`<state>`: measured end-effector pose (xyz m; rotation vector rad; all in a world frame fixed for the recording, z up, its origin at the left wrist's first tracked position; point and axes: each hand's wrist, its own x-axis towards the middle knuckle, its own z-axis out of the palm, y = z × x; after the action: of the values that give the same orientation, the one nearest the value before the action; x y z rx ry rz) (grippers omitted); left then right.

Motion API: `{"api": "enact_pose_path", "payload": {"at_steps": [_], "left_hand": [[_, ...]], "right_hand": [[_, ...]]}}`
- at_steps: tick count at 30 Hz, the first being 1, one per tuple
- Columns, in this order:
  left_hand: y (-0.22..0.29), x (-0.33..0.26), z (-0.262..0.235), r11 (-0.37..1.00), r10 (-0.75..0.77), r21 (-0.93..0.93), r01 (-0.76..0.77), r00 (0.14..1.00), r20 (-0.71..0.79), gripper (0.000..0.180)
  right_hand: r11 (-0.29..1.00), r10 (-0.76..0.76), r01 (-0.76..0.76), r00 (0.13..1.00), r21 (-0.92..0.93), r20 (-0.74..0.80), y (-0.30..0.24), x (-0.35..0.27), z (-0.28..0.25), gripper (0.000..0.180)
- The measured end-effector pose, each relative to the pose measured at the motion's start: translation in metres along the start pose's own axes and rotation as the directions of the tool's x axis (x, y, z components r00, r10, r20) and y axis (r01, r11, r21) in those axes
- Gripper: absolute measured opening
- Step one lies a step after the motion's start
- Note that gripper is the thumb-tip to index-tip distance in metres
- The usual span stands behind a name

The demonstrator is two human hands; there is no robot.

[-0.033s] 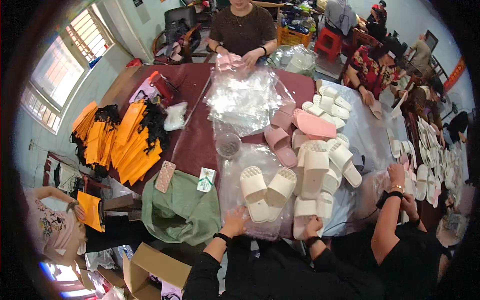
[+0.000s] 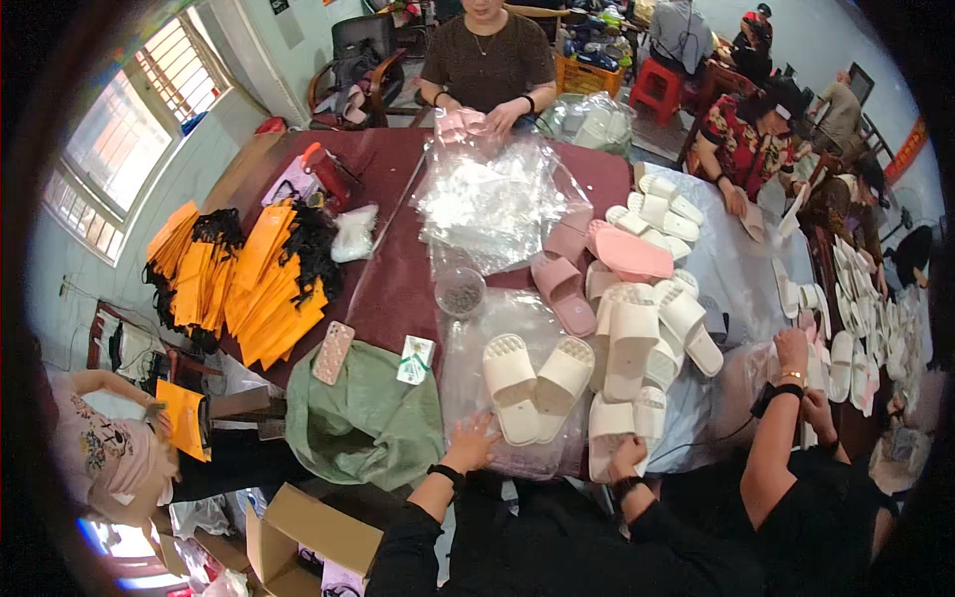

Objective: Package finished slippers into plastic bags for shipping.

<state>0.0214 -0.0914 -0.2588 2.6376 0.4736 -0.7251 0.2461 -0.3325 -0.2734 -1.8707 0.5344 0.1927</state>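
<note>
My left hand (image 2: 472, 444) lies open at the table's near edge, fingers resting on flat clear plastic bags (image 2: 460, 348). Just right of it, a pair of cream slippers (image 2: 511, 398) sits on those bags, toes toward the far side. At the near edge of the slipper pile, my right hand (image 2: 627, 458) is closed on a white slipper (image 2: 609, 423). More white slippers (image 2: 631, 333) are heaped beyond it, with a pink slipper (image 2: 629, 252) on top and dusty-pink ones (image 2: 563, 294) beside them.
A green sack (image 2: 368, 428) hangs over the near edge, bearing a phone (image 2: 332, 352) and a small white packet (image 2: 416, 360). Orange-and-black bags (image 2: 264, 289) lie at left. A clear round tub (image 2: 460, 294) stands mid-table. Another person's arm (image 2: 776, 428) works close at right.
The whole view has shifted very slightly. Both my hands keep their places beside the slippers.
</note>
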Motion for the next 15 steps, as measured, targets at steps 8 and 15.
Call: {"api": "enact_pose_path", "payload": {"at_steps": [8,15], "left_hand": [[-0.061,0.032,0.007,0.817,0.046,-0.529,-0.230,0.940,-0.338,0.040],[-0.065,0.070,-0.070,0.950,-0.091,-0.309,-0.049,0.902,-0.423,0.053]], "right_hand": [[0.862,-0.502,0.506,0.860,-0.026,0.094,-0.067,-0.003,0.024,0.012],[0.788,-0.464,0.511,0.860,-0.343,0.213,-0.056,0.042,0.031,0.024]]}}
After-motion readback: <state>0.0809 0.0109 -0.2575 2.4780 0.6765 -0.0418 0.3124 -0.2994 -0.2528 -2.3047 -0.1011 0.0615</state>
